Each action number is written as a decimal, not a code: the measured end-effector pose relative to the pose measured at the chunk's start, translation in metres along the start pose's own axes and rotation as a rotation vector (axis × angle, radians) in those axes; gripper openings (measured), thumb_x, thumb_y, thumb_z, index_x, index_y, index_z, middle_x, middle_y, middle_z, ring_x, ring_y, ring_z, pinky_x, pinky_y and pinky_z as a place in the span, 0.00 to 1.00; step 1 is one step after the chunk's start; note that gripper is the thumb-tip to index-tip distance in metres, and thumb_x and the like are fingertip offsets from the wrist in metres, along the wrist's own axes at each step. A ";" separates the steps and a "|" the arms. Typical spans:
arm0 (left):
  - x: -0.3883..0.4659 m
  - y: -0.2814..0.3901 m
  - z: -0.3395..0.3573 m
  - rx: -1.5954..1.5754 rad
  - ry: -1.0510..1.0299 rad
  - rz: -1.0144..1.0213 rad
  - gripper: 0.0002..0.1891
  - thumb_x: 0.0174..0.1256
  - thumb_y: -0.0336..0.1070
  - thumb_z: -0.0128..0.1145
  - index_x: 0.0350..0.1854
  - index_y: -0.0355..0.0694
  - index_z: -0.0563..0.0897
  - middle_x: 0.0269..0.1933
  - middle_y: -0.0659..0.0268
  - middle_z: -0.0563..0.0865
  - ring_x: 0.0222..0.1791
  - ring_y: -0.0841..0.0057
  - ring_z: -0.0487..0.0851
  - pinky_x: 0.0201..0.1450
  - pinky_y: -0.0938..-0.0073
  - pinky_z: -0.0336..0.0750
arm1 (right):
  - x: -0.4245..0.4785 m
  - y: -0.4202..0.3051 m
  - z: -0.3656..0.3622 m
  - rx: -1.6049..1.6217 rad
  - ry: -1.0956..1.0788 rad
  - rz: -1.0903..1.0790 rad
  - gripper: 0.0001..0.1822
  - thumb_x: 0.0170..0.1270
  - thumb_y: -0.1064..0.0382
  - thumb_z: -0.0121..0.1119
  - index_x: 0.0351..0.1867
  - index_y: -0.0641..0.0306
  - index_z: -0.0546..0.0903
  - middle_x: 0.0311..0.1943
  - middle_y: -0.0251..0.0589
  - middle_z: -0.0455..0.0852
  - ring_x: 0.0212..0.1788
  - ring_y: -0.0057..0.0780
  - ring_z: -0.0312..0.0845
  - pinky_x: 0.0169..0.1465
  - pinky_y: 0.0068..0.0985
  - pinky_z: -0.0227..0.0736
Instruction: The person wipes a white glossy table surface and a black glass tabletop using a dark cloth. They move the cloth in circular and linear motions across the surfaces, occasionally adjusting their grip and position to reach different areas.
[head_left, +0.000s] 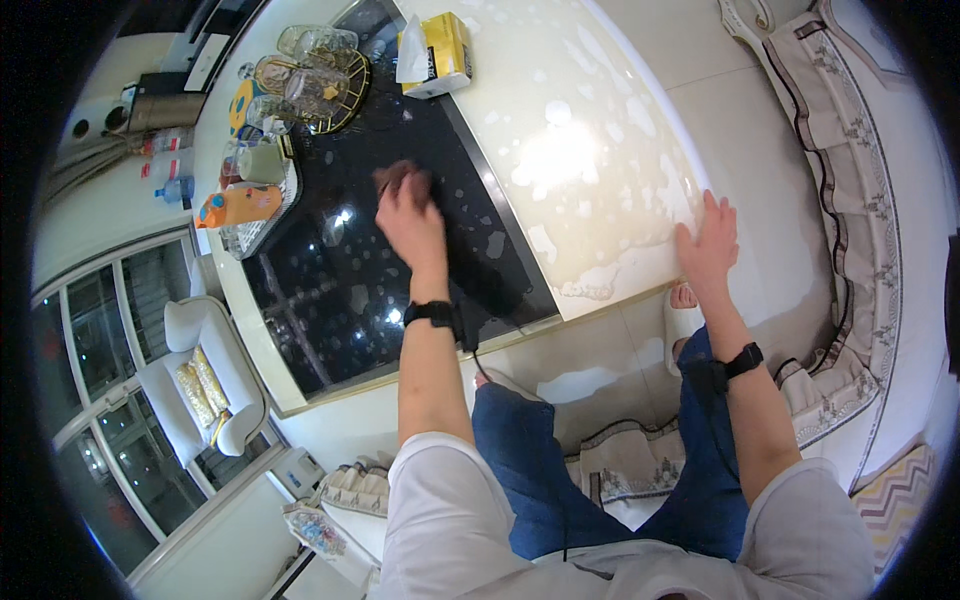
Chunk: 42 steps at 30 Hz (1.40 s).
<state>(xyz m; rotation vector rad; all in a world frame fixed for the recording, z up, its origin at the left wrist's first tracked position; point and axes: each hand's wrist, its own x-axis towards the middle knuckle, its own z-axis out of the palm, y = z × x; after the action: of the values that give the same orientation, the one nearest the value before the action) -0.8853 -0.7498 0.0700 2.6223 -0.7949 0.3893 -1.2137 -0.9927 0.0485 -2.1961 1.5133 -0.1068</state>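
Observation:
My left hand (412, 225) is closed over a crumpled brown cloth (394, 177), blurred, on the glossy black panel (405, 300) of a low table. Wet patches and droplets spot this panel and the cream part (592, 187) beside it. At the table's right-hand edge, my right hand (709, 236) rests with thumb and fingers spread, holding nothing. Each wrist wears a black strap. Up the panel from the cloth stands a yellow tissue box (446, 56) with a white tissue sticking out.
A round wire tray (360, 94) carries several glasses. Near it, a white basket tray (289, 202) bears an orange carton (244, 206) and a green cup (261, 163). A sofa with a ruffled cover (810, 150) lies right, a white armchair (217, 345) left.

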 end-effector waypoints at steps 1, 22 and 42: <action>-0.015 -0.016 -0.009 0.129 0.002 -0.109 0.25 0.61 0.30 0.65 0.64 0.42 0.82 0.66 0.48 0.76 0.64 0.46 0.73 0.68 0.51 0.68 | 0.003 -0.009 -0.002 0.031 -0.010 -0.094 0.41 0.62 0.52 0.65 0.78 0.48 0.65 0.79 0.56 0.57 0.82 0.55 0.46 0.73 0.67 0.51; 0.078 -0.091 -0.001 0.128 -0.092 -0.309 0.32 0.57 0.27 0.68 0.68 0.42 0.78 0.70 0.46 0.70 0.66 0.42 0.70 0.70 0.49 0.68 | 0.045 -0.208 0.015 -0.569 -0.496 -0.345 0.66 0.48 0.47 0.81 0.83 0.54 0.47 0.82 0.62 0.35 0.84 0.59 0.29 0.68 0.79 0.50; 0.154 -0.134 0.008 0.050 -0.206 -0.195 0.34 0.57 0.29 0.68 0.70 0.41 0.76 0.71 0.46 0.69 0.70 0.44 0.66 0.73 0.49 0.65 | 0.044 -0.206 0.026 -0.738 -0.517 -0.413 0.66 0.52 0.42 0.76 0.82 0.67 0.45 0.80 0.75 0.33 0.83 0.69 0.27 0.66 0.78 0.55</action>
<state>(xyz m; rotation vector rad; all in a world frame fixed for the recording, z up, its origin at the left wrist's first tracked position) -0.6834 -0.7229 0.0822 2.7872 -0.5890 0.0871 -1.0099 -0.9659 0.1031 -2.7545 0.8580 0.9530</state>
